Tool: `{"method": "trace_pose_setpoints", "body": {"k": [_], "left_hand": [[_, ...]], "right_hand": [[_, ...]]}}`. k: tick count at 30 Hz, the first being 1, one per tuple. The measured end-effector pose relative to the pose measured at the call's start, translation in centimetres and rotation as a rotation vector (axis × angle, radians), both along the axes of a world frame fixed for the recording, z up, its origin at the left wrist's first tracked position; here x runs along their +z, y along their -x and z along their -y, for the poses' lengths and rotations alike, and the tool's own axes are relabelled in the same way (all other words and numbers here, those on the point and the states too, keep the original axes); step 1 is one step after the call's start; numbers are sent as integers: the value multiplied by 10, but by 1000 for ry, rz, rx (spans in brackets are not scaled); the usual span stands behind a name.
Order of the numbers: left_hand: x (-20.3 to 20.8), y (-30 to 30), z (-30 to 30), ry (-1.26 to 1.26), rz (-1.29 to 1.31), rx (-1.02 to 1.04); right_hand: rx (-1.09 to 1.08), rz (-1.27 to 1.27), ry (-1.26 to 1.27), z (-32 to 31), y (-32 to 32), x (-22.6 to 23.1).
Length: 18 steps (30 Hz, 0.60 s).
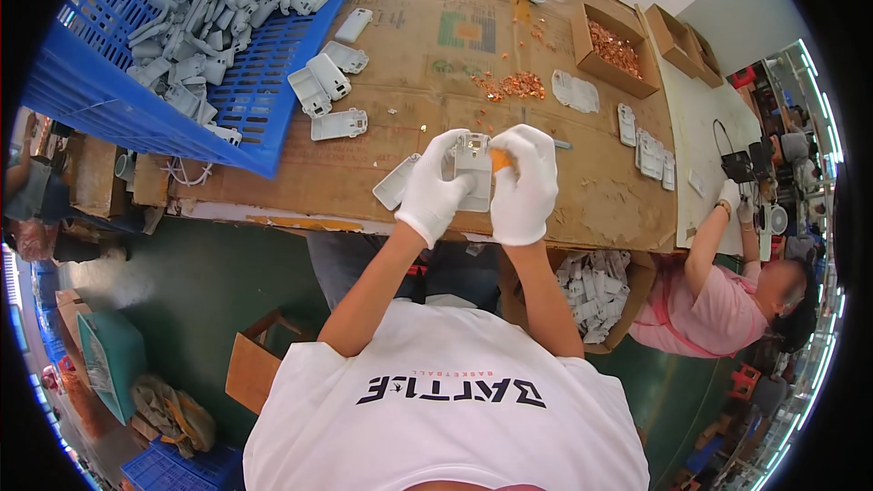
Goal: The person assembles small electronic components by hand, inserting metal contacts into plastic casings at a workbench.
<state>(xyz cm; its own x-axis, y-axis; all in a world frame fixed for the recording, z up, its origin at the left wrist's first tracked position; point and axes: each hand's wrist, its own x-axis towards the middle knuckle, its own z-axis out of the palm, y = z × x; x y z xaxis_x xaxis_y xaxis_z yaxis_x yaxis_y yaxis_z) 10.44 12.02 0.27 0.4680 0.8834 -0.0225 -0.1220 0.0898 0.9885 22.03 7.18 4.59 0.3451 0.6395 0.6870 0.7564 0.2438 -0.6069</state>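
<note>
A pale grey plastic casing (pixel 472 184), open-faced with small metal parts at its far end, is held over the near edge of the cardboard-covered table. My left hand (pixel 434 189), in a white glove, grips its left side with the thumb across its face. At the casing's right edge is my right hand (pixel 526 185), also gloved, with fingers pinched together. Something orange (pixel 499 159) shows at those fingertips; whether it is a finger cover or a held piece, I cannot tell. Another grey casing (pixel 396 182) lies just left of my left hand.
A blue crate (pixel 264 141) heaped with grey casings (pixel 241 0) stands at far left. Loose copper-coloured pieces (pixel 514 85) lie beyond my hands, with more in a cardboard box (pixel 614 50). Several casings (pixel 650 153) lie at right. A person (pixel 718 300) in pink works at far right.
</note>
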Motion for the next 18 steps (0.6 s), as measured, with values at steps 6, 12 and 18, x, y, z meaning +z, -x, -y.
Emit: {"method": "trace_pose_setpoints", "body": {"k": [6, 12, 18], "left_hand": [[17, 6, 29, -242, -233, 121], [12, 18, 57, -423, -326, 224], [4, 51, 88, -281, -714, -162]], "right_hand": [[-57, 81, 243, 20, 14, -14], [-39, -459, 544, 33, 19, 9], [302, -187, 801, 92, 15, -29]]}}
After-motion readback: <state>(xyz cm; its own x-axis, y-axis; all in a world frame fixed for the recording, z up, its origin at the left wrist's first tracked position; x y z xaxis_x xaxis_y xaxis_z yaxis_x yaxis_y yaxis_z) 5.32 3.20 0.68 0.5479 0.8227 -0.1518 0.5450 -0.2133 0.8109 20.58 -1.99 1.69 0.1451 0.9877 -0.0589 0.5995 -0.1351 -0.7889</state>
